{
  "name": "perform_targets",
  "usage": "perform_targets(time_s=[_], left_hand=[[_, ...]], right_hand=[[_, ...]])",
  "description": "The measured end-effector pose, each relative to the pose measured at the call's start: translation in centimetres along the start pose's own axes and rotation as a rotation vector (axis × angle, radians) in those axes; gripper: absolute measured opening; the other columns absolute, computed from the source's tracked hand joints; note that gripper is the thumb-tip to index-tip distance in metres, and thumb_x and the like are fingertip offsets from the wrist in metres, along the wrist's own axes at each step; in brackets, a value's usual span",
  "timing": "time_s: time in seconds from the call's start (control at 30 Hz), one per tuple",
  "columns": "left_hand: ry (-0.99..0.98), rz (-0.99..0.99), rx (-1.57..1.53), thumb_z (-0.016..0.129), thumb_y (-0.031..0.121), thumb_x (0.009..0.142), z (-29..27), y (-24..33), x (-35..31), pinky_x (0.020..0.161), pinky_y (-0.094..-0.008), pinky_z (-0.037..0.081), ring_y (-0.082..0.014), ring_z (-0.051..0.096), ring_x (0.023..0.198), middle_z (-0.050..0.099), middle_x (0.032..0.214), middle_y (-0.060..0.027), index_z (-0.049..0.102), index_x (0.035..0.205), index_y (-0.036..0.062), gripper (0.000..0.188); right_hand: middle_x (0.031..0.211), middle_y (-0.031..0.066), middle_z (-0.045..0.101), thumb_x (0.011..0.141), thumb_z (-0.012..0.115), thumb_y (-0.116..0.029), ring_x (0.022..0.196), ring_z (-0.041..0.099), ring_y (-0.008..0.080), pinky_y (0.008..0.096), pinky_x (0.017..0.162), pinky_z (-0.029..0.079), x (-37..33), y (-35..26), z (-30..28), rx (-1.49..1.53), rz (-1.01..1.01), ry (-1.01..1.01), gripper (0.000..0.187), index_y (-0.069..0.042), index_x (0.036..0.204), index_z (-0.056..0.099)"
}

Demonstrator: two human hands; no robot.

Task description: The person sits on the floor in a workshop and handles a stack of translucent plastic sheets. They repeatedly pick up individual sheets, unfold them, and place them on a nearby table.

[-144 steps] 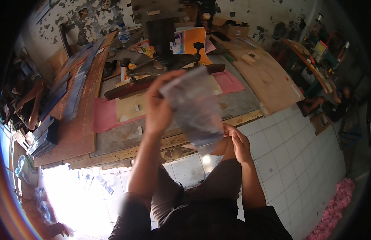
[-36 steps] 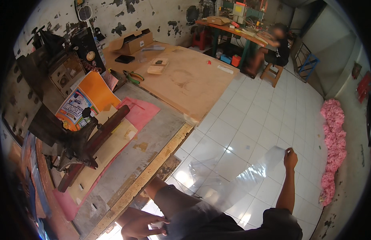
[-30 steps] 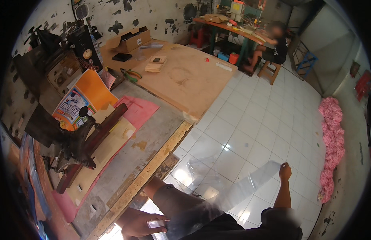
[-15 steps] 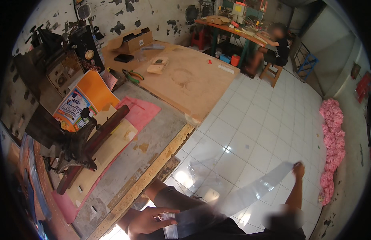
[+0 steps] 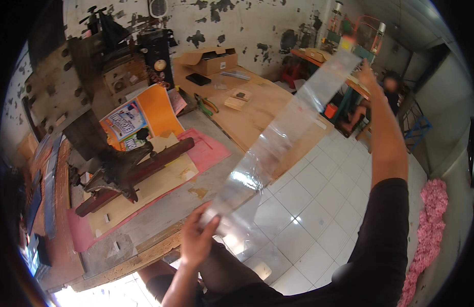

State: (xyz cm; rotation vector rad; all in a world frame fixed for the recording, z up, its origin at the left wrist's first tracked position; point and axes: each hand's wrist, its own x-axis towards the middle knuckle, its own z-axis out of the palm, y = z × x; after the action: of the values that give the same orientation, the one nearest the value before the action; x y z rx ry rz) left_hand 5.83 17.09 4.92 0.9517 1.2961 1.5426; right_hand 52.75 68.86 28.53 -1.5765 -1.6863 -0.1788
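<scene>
The left hand (image 5: 197,239) holds the near end of a clear plastic strip (image 5: 278,143), thumb on top; the fingers beneath are partly hidden. The right hand (image 5: 367,77) pinches the far end; motion blur makes its fingers hard to make out. The strip runs taut and diagonal between the hands, over the edge of the bench (image 5: 160,225) and across the brown board (image 5: 283,115). Glare and see-through plastic obscure its lower edge.

Compared with half a second ago, the strip is raised: it then ran low over the floor (image 5: 318,194), with the left hand at the lap. The right hand has risen from the lower right to the upper right.

The right arm extends forward and up, elbow slightly bent. The left forearm enters from the lower edge and angles up above the thighs.

Left of the strip, a press (image 5: 88,143) stands on the bench, its dark red bar (image 5: 139,176) lying across a pink sheet (image 5: 211,153). Pliers (image 5: 206,104), a black phone (image 5: 198,79) and an open carton (image 5: 214,60) lie on the board. Beyond the right forearm, which hides part of them, a co-worker (image 5: 390,102) sits. A pink bundle (image 5: 426,230) lies along the right wall.
</scene>
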Motion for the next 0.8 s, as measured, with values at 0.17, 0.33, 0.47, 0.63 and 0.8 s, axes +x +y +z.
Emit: perform_targets(time_s=[0.17,0.33,0.47,0.63,0.8], left_hand=[[-0.077,-0.047,-0.21,0.065,0.004,0.1,4.0,-3.3,1.3,0.076,-0.0316,0.064,-0.0172,0.066,0.106,0.063,0.128,-0.0132,0.047,0.143,-0.0036,0.047],[-0.147,-0.127,-0.212,0.062,0.001,0.101,4.3,-4.2,-0.4,0.075,-0.0314,0.065,-0.0204,0.067,0.107,0.063,0.125,-0.0192,0.03,0.153,-0.0035,0.061],[-0.196,-0.143,-0.227,0.061,0.001,0.101,5.3,-5.6,-2.2,0.076,-0.0318,0.065,-0.0211,0.068,0.107,0.065,0.121,-0.0196,0.021,0.157,-0.0002,0.068],[-0.267,-0.221,-0.251,0.061,0.001,0.102,7.0,-6.9,-3.3,0.079,-0.0335,0.064,-0.022,0.069,0.104,0.065,0.12,-0.0181,0.017,0.159,0.0012,0.072],[-0.418,-0.293,-0.213,0.062,0.001,0.101,7.2,-7.1,-5.3,0.082,-0.0335,0.063,-0.0223,0.07,0.102,0.066,0.121,-0.0185,0.008,0.161,0.0011,0.08]], right_hand=[[0.145,0.0187,0.057,0.099,0.06,-0.037,0.134,0.055,0.0371,0.0482,0.111,0.044,-12.6,-13.7,12.8,-0.121,-0.285,-0.462,0.05,-0.011,0.143,0.056],[0.163,0.0204,0.033,0.104,0.046,-0.052,0.151,0.029,0.0379,0.0536,0.124,0.021,-29.8,-15.4,17.2,-0.069,-0.557,-0.606,0.066,-0.011,0.155,0.043],[0.165,0.0199,0.03,0.105,0.042,-0.055,0.154,0.025,0.0363,0.0523,0.125,0.017,-34.4,-15.3,16.0,-0.036,-0.362,-0.668,0.068,-0.011,0.156,0.041],[0.165,0.0177,0.031,0.104,0.045,-0.056,0.152,0.029,0.0337,0.0491,0.125,0.021,-33.2,-14.2,15.8,-0.02,-0.408,-0.7,0.068,-0.011,0.155,0.043],[0.161,0.017,0.037,0.103,0.051,-0.053,0.148,0.036,0.0337,0.0462,0.122,0.026,-33.9,-14.7,12.9,-0.011,-0.462,-0.726,0.065,-0.009,0.15,0.048]])
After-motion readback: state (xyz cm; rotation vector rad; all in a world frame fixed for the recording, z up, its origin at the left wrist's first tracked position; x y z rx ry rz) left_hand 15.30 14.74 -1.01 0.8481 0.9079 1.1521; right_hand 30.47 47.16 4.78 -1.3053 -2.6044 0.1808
